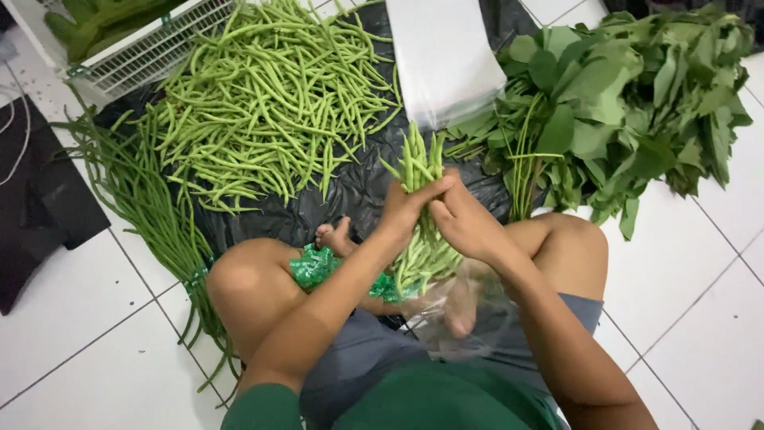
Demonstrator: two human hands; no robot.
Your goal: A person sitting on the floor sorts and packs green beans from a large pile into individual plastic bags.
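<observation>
I sit cross-legged on the floor. My left hand (406, 205) and my right hand (463, 219) both grip one bundle of green beans (420, 163), held upright over my lap. The bundle's lower end (422, 259) goes into a clear plastic bag (465, 306) that rests on my legs. A crumpled green plastic strip (314, 267) lies by my left knee.
A big loose pile of green beans (270, 95) lies on black plastic sheeting (350, 191). Long beans (151, 207) run along the left. Leafy greens (629, 103) fill the right. A stack of clear bags (442, 56) and a white crate (143, 48) sit at the top. White tile floor surrounds them.
</observation>
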